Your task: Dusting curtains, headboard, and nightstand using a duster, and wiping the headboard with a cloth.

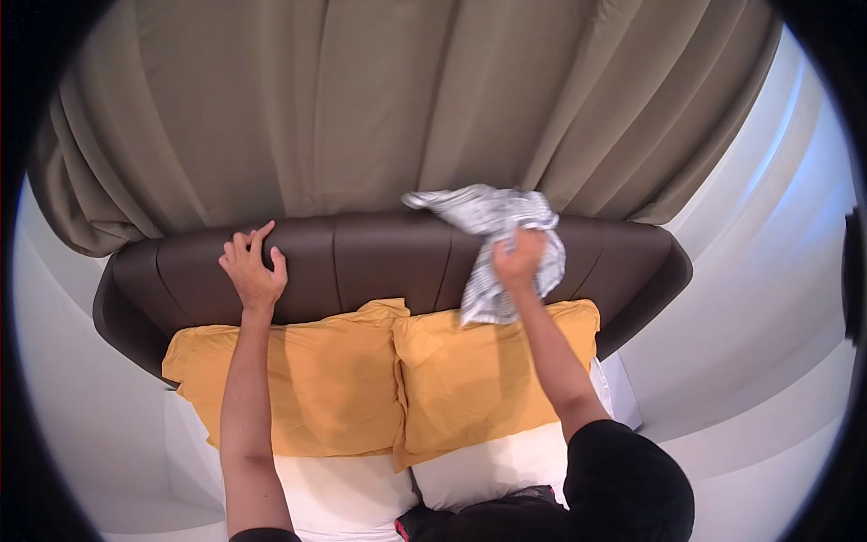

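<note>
My right hand (520, 261) is closed on a grey-and-white striped cloth (484, 291), which is bunched against the dark brown padded headboard (393, 257). The hand and cloth are a little blurred. One end of the cloth reaches up over the headboard's top edge. My left hand (254, 267) rests on the left part of the headboard, its fingers spread near the top edge, holding nothing. Below the hands, two pillows in mustard-yellow cases, a left one (332, 386) and a right one (467, 386), lean against the headboard.
Long taupe curtains (379, 101) hang just behind the headboard. White pillows (345, 494) lie under the yellow ones. White furniture surfaces (189, 440) flank the bed, and a pale wall (731, 325) stands at the right. A dark object shows at the right rim.
</note>
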